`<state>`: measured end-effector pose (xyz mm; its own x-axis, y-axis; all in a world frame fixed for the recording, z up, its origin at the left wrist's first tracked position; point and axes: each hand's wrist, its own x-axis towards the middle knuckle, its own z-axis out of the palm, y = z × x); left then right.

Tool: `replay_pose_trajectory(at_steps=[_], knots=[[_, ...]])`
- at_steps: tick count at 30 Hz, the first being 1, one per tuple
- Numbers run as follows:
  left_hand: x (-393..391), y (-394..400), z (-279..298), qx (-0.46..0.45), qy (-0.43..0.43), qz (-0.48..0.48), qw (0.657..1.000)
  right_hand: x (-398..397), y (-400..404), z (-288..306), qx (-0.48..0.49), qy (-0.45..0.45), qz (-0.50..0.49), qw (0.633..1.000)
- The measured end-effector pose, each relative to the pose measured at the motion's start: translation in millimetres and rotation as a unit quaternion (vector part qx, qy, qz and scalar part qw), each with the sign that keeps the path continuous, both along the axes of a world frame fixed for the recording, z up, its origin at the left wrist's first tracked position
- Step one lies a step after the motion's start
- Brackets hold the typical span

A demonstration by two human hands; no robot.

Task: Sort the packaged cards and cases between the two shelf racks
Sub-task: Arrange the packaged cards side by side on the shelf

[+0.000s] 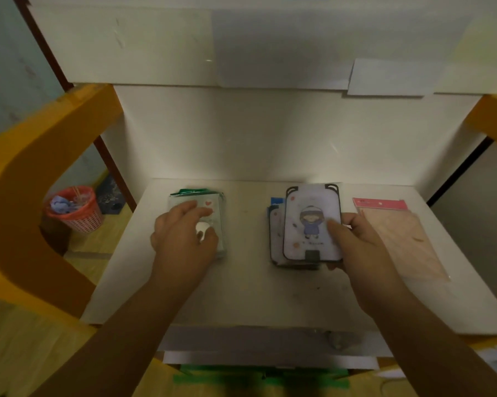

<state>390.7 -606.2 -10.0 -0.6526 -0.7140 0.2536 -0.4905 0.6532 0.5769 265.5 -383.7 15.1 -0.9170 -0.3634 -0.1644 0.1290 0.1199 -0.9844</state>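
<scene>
Hands reach onto a white shelf board (241, 282) set between yellow rack side panels (41, 173); the left hand (181, 239) lies on top of a small stack of clear-wrapped cards with a red heart print and a green top edge (210, 200), which sits at the left of the board; its fingers curl over the stack's face, with thumb and forefinger meeting round a white patch on the top pack, so it looks to be gripping the pack; the right hand (359, 242) holds a white phone case printed with a cartoon girl in a blue coat and trimmed in black (307, 222), thumb pressed on the case's face and fingers wrapped round its right edge; that case rests on a loose pile of similar cases (275, 233) at the middle of the board; just beside the right hand, at the right of the board, lies a flat clear packet with a pink header strip (396, 233); beyond the left panel, on the floor, stands a red mesh waste basket (78, 216) holding crumpled scraps.
</scene>
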Motion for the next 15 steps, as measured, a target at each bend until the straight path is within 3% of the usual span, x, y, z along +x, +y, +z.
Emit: replay_pose_trajectory(at_steps=[6,15], knots=[[-7.7,19.1,-5.8,-0.021,0.016,-0.063,0.998,-12.2,11.0,3.7,0.048,0.035,-0.013,0.998],[-15.0,32.5,-1.9,-0.021,0.019,-0.088,0.996,-29.8,-15.3,-13.3,0.175,0.066,0.057,0.981]])
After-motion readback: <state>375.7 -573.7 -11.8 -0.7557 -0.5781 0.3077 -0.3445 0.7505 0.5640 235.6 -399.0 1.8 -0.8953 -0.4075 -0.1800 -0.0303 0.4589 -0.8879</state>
